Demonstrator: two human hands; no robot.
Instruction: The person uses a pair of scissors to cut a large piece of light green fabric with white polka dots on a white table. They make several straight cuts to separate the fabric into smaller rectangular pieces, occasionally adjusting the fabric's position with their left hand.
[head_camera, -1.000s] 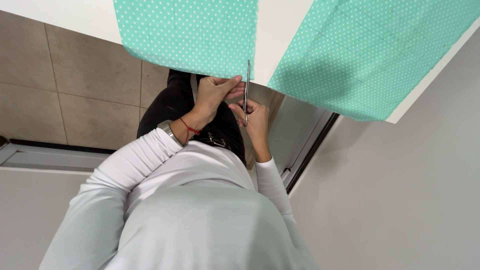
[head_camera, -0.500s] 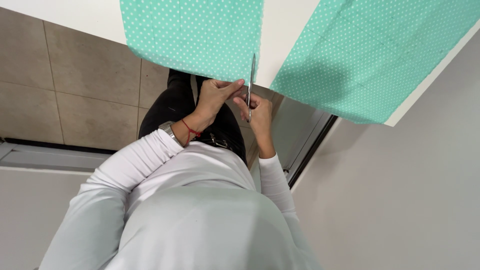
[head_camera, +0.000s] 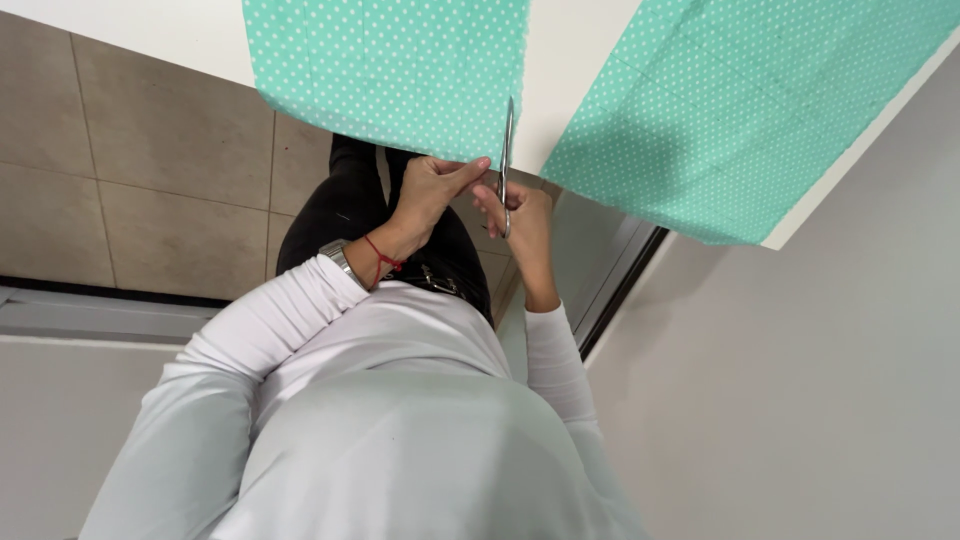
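Head view looks steeply down over the person's white long-sleeved top (head_camera: 400, 400). The scissors (head_camera: 507, 150) stand nearly edge-on to the camera, blades running up along the right-hand edge of the left green dotted fabric (head_camera: 390, 70), which hangs over the near edge of the white table (head_camera: 575, 60). A second green dotted piece (head_camera: 740, 110) lies apart to the right on the same table, with bare white top between the two.

The right hand (head_camera: 522, 215) is clenched on the scissor handles, just below the table edge; the handle loops themselves are hidden by the fingers. The left hand (head_camera: 432, 190), with a watch and a red string at the wrist, pinches the lower hem of the left fabric right beside the blades, thumb and forefinger closed on the cloth. Whether the blades are apart or closed cannot be told from this angle.

Judgement on doing the cut well: the left hand should keep the hem taut and close to the blades but clear of the cutting line; the scissors should stay upright and follow a straight line parallel to the fabric edge, using long strokes rather than snips, so the edge does not fray or wander.
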